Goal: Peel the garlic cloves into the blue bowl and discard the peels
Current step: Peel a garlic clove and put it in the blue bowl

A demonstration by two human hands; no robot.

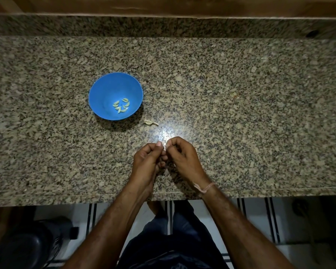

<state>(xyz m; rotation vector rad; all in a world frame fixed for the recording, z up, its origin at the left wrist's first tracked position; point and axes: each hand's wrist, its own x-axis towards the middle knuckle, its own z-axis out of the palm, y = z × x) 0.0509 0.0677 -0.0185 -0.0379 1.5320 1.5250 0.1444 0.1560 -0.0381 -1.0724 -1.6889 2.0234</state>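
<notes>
A blue bowl stands on the granite counter, left of centre, with several pale peeled garlic cloves at its bottom. One unpeeled clove with a papery tail lies on the counter just right of the bowl. Near the counter's front edge my left hand and my right hand meet, fingers curled. Their fingertips pinch a small whitish garlic clove between them; most of it is hidden by the fingers.
The speckled granite counter runs the full width, with a raised back ledge behind. Below its front edge are a tiled floor and a dark round object at lower left.
</notes>
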